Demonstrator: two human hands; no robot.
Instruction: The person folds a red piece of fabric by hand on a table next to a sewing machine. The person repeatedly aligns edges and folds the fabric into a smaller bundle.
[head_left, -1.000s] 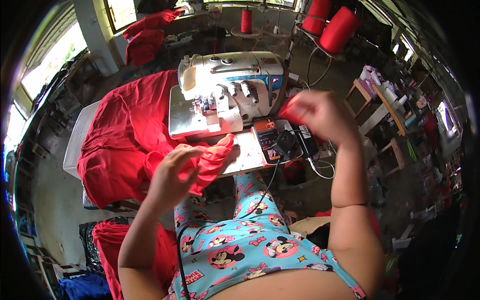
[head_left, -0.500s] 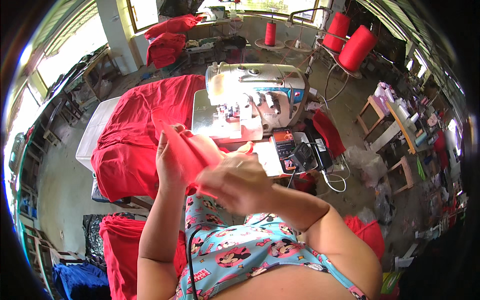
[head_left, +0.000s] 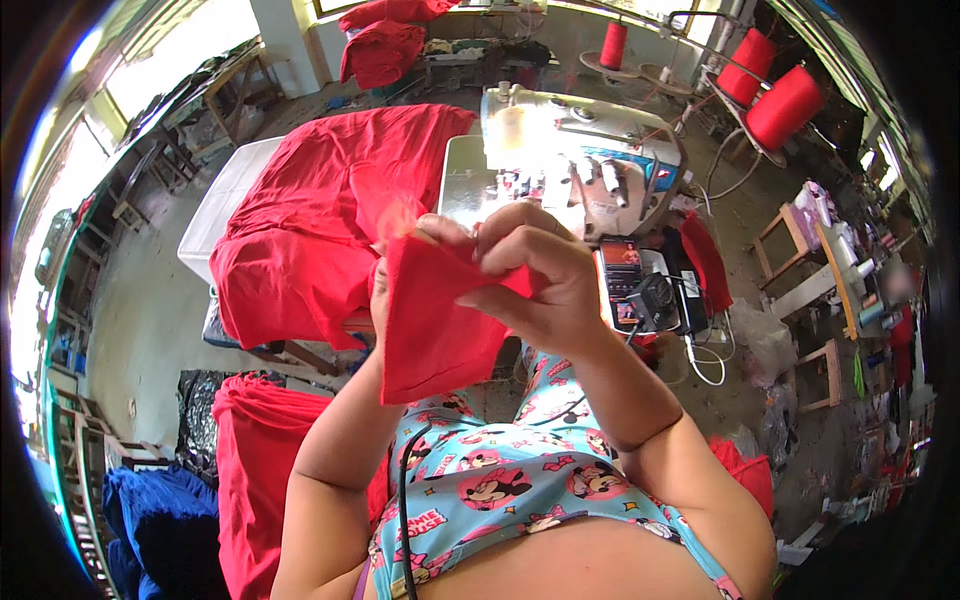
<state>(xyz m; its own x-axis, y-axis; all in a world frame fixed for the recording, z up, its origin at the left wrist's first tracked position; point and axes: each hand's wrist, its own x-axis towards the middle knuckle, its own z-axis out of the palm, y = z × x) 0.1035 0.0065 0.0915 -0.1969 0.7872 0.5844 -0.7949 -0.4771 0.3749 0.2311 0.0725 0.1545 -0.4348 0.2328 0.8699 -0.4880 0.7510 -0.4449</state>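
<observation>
Head: angular red cloth (head_left: 440,325) in hands (head_left: 548,280)

A sewing machine (head_left: 625,140), big red thread cones (head_left: 785,108), heaped red cloth (head_left: 335,180) — this is a sewing workshop.

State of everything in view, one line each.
Red cloth piece: raised, held
Left hand: gripping it, partly hidden behind
Right hand: pinching it
Sewing machine: running or stopped, can't tell
Phone: screen lit
Thread cones: wound, on stands
Larger red fabric: spread out, wrinkled
Blue cloth: bunched
</observation>
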